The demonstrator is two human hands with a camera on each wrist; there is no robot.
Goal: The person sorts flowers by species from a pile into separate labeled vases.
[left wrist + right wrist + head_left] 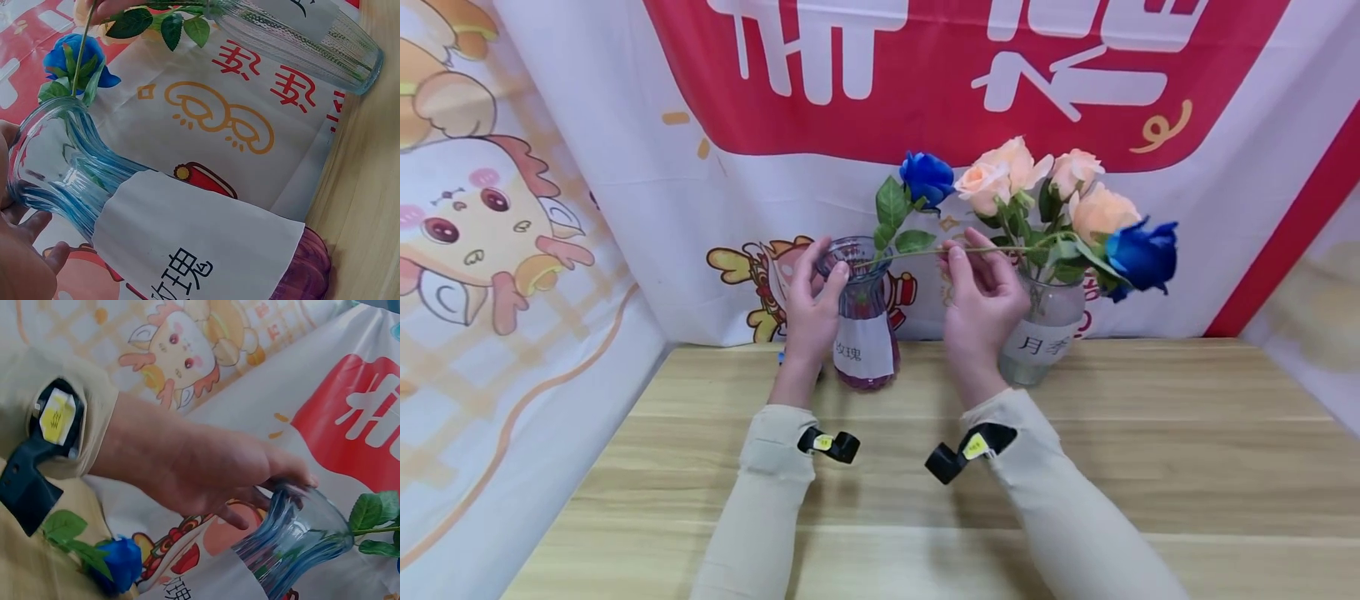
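Note:
My left hand (814,308) grips the fluted rim of a blue-and-purple glass vase (867,386) with a white paper label (206,231). One blue rose (927,178) stands in this vase, green leaves (891,208) below its bloom. Between thumb and fingers, my right hand (985,312) pinches the long thin stem (917,253) of another blue rose (1142,257). That stem lies nearly level, its cut end at the vase mouth and its bloom out to the right, in front of peach roses (1105,212). In the right wrist view, my left hand (212,465) reaches round the rim.
A clear glass vase (1024,371) with a label stands at right, holding several peach roses. Another blue rose (122,565) lies on the wooden table (895,508), mostly hidden behind my left wrist in the head view. A printed cloth (760,196) hangs close behind both vases.

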